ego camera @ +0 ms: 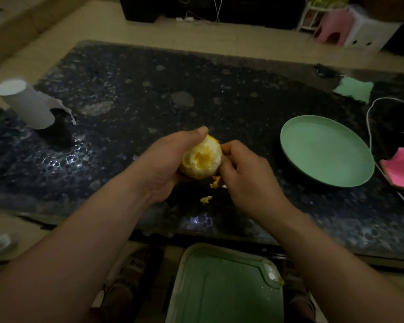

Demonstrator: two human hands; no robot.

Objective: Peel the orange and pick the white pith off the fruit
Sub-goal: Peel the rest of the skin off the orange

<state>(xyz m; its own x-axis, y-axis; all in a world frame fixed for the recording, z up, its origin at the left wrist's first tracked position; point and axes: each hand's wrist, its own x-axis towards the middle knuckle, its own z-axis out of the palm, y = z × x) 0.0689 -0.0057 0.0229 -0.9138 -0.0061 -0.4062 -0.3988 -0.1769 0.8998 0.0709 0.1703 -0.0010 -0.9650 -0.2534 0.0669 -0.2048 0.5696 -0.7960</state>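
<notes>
Bottom centre: green tray, below the near edge of the desk. Lower centre, on the desk: peel scraps. Just above them: your left hand curls round the mostly peeled orange, thumb on top; your right hand, fingers curled, pinches at its right edge. Right: green plate. Upper left: paper roll.

The orange is held left of the plate; the paper roll is set farther left, the cloth behind the plate.
</notes>
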